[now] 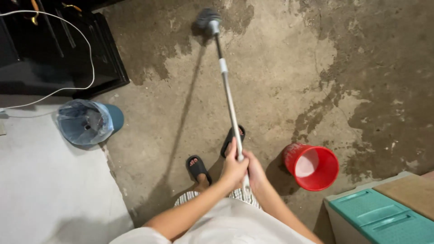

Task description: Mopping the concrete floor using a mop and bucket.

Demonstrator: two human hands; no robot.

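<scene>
A long metal mop handle [228,97] runs from my hands out to a grey mop head [207,19] resting on the stained concrete floor [271,81] far ahead. My left hand [233,166] grips the near end of the handle. My right hand [256,172] wraps around it just below, partly hidden behind the left. My feet in black slippers [197,167] stand under the handle.
A red bucket [312,166] holding pale liquid stands right of my feet. A blue bin with a plastic liner [87,121] is at the left beside black furniture [54,49] with a white cable. A teal drawer unit [384,217] fills the lower right.
</scene>
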